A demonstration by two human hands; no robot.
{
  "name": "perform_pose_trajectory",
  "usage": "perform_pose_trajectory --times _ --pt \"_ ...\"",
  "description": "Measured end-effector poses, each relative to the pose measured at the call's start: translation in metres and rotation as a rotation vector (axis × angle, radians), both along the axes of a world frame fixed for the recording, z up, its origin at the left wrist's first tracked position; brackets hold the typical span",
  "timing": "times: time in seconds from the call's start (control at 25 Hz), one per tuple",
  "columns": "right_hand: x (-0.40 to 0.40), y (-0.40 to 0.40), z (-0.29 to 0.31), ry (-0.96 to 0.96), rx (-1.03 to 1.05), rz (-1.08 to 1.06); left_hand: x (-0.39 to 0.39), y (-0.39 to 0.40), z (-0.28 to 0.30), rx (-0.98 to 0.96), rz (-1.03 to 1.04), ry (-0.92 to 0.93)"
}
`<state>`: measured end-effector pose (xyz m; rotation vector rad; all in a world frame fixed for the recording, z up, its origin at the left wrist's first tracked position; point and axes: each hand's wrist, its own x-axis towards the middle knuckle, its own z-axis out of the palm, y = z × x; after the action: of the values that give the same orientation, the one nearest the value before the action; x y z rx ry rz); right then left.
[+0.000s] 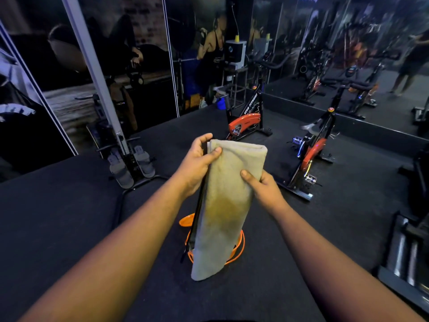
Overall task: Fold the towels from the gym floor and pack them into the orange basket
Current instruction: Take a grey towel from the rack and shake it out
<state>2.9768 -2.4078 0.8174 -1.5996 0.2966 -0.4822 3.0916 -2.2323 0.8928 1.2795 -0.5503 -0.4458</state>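
Head view: left hand (pixel 199 161) pinches towel (pixel 228 201) top corner at 11 o'clock; right hand (pixel 263 185) grips 3 o'clock edge, hanging folded strip plumb over orange basket (pixel 241 246), probably for next fold.

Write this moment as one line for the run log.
left hand: grips towel top | right hand: pinches its side | towel: folded, hanging above orange basket
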Motion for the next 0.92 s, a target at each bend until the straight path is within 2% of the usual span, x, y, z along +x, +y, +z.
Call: perform_pose_trajectory --times 0.16,0.32,0.48,0.56,0.64,0.68,0.76,0.84,0.88,0.92 --pt "0.019 0.013 0.036 -0.143 0.182 -0.01 0.005 0.023 -0.013 0.096 -0.132 -0.023" --pt "0.032 0.016 0.077 -0.163 0.312 0.031 -0.014 0.035 -0.07 0.274 -0.288 0.056" --pt "0.043 -0.005 0.093 -0.091 0.386 -0.163 -0.026 0.02 -0.094 0.218 -0.165 0.186" --pt "0.036 -0.019 0.075 0.16 0.352 -0.174 -0.027 0.01 -0.092 0.188 -0.043 0.203" --pt "0.013 -0.017 0.034 0.537 0.255 0.032 -0.026 0.003 -0.091 0.279 0.111 0.155" --pt "0.002 -0.009 0.01 0.649 0.211 0.145 -0.025 0.002 -0.092 0.35 0.161 0.124" --pt "-0.012 0.003 -0.032 0.604 0.25 0.136 -0.021 0.004 -0.099 0.476 0.149 0.094" --pt "-0.018 0.01 -0.052 0.434 0.334 0.044 -0.013 0.011 -0.105 0.555 0.046 0.012" --pt "-0.021 0.009 -0.054 0.375 0.285 0.056 -0.009 0.013 -0.106 0.61 -0.019 -0.059" --pt "-0.021 0.004 -0.053 0.357 0.147 0.077 -0.005 0.015 -0.103 0.674 -0.078 -0.143"
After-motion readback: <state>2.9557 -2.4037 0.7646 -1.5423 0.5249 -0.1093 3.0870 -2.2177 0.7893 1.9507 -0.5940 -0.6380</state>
